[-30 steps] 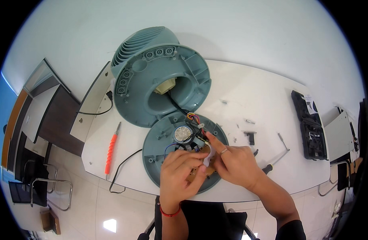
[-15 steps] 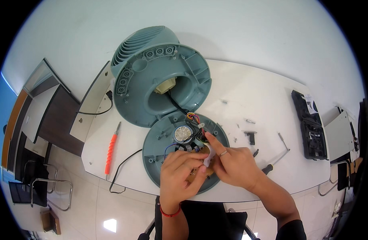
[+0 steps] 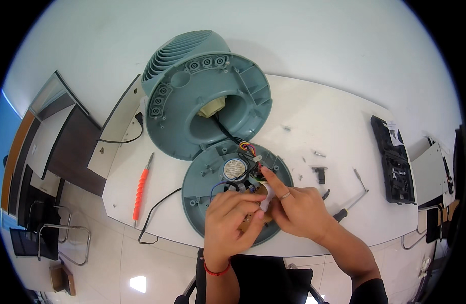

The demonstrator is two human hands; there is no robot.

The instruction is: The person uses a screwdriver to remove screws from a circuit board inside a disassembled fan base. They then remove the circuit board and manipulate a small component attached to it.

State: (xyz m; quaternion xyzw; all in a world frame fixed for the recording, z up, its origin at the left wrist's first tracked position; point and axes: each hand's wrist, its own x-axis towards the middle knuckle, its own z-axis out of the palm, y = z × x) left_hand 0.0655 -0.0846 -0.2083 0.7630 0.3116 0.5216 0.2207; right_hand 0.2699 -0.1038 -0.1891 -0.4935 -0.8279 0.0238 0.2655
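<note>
My left hand [image 3: 229,220] is closed, its thumb and fingers pinching the lower end of a white flexible strip [image 3: 266,196]. My right hand [image 3: 303,210] holds the same strip from the other side; its index finger stretches up to the bundled wires [image 3: 248,148]. Beneath both hands lies a round grey-green fan base [image 3: 193,185], open side up. A round silver motor [image 3: 234,168] and a brown circuit board [image 3: 249,223], partly hidden by my hands, sit inside it. Black and coloured wires run from the base into the tilted fan housing [image 3: 180,129] behind.
An orange-handled screwdriver [image 3: 140,192] and a black power cord [image 3: 154,210] lie left on the white table [image 3: 324,106]. On the right are a small black tool [image 3: 320,174], another screwdriver [image 3: 340,215], loose small parts and an open black tool case [image 3: 395,169].
The view has shifted slightly. Both hands keep nearly the same pose on the white strip, which looks a little straighter between them.
</note>
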